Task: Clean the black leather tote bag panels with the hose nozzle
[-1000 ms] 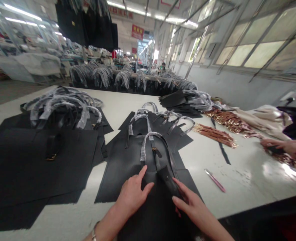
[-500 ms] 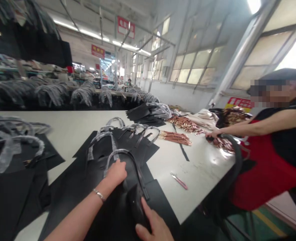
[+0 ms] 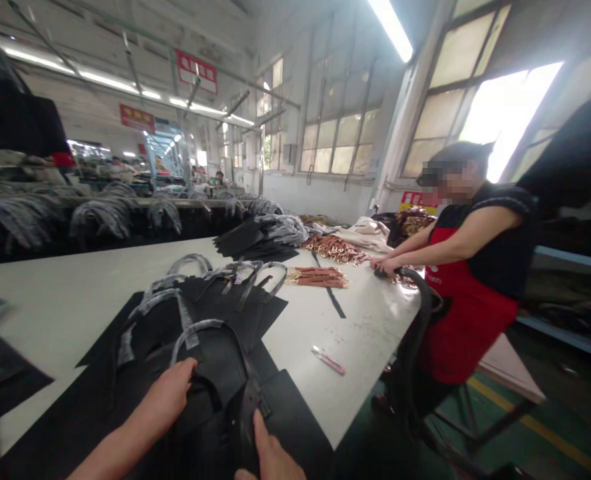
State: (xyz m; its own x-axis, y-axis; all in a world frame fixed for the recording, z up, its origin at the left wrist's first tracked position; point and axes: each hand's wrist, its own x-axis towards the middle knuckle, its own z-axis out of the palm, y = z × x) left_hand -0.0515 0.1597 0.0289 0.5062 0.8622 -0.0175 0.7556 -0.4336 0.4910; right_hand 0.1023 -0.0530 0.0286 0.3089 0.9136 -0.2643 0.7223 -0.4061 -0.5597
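Near the front of the table lies a black leather bag (image 3: 210,373), its looped handle (image 3: 203,327) partly wrapped in clear plastic. My left hand (image 3: 173,393) is closed on the bag's upper part, just below one end of the handle; its fingertips are hidden. Lower right, my right hand (image 3: 275,453) grips a folded dark strip or edge of the bag (image 3: 247,417), thumb side uppermost. Other black bags (image 3: 250,307) with plastic-wrapped handles lie flat behind and beneath it. To the right, thread snippers with pink handles (image 3: 329,361) rest on the white table (image 3: 295,333).
Brown straps with metal clasps (image 3: 318,277) and a black strip (image 3: 335,303) lie on the table. Farther back is a black stack (image 3: 255,237). A person in a red apron (image 3: 468,313) handles a thick black hose (image 3: 420,300) at the right edge. More black pieces (image 3: 5,373) lie left.
The view has swung to the right, so the table contents sit farther left. Both hands stay at the bag; the dark piece under my right hand now lies closer to the handle's end.
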